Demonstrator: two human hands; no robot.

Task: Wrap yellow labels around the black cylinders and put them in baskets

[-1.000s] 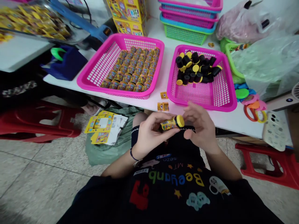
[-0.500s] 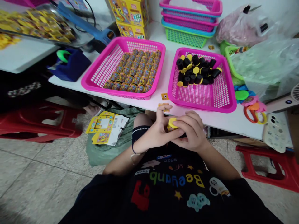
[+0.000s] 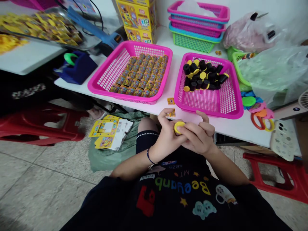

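My left hand (image 3: 166, 136) and my right hand (image 3: 200, 138) meet above my lap, just off the table's front edge. Between them is a small canister with a yellow cap (image 3: 179, 128); its body is mostly hidden by my fingers. Both hands are closed around it, my left index finger and one right finger raised. Two small printed stickers (image 3: 170, 101) lie on the table edge beyond my left hand. A pink basket (image 3: 231, 107) ahead holds loose black canisters (image 3: 199, 84) with yellow caps. Another pink basket (image 3: 101, 86) holds rows of canisters with printed wraps (image 3: 141, 75).
Stacked baskets (image 3: 192, 42) and yellow boxes (image 3: 136, 16) stand at the back. A blue tape dispenser (image 3: 78, 69) is at left. Plastic bags (image 3: 269, 67), scissors (image 3: 257, 120) and a phone (image 3: 282, 139) are at right. Red stools (image 3: 255, 157) flank me.
My hands have shifted slightly on the capped canister, and a right finger has lifted. The yellow cap is tilted more toward the camera. The whole view has shifted slightly.
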